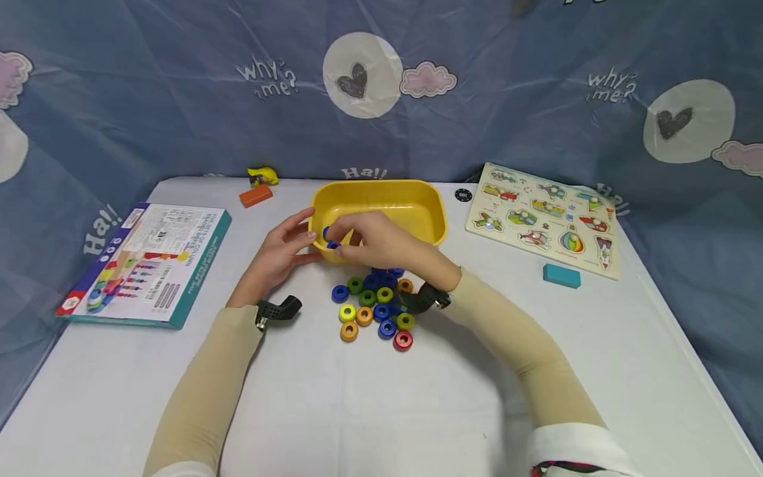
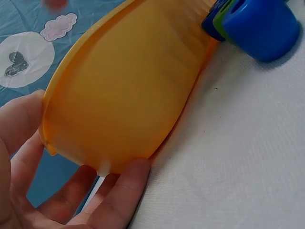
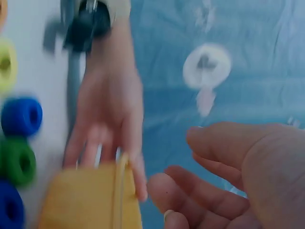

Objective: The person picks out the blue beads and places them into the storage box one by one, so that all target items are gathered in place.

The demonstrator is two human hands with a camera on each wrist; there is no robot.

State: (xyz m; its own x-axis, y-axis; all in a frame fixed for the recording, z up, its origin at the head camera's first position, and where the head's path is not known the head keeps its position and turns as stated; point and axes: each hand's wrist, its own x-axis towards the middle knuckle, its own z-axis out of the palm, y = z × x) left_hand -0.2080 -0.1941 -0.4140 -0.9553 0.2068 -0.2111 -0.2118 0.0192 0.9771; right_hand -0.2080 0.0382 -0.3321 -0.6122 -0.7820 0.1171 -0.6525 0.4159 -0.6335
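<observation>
My left hand grips the left end of a yellow plastic bin. In the left wrist view, fingertips press on the bin's outer wall and one digit lies at its rim. Over the bin's left part is my right hand, its fingers bent. Blue rings show at its fingertips in the head view. The right wrist view shows a gap between thumb and fingers, with nothing held. Just in front of the bin lies a loose group of blue, green, yellow and orange rings, with one red ring.
A boxed toy set lies at the left. At the back right are a wooden picture puzzle, a teal block and a black chip. An orange block and a yellow figure sit back left.
</observation>
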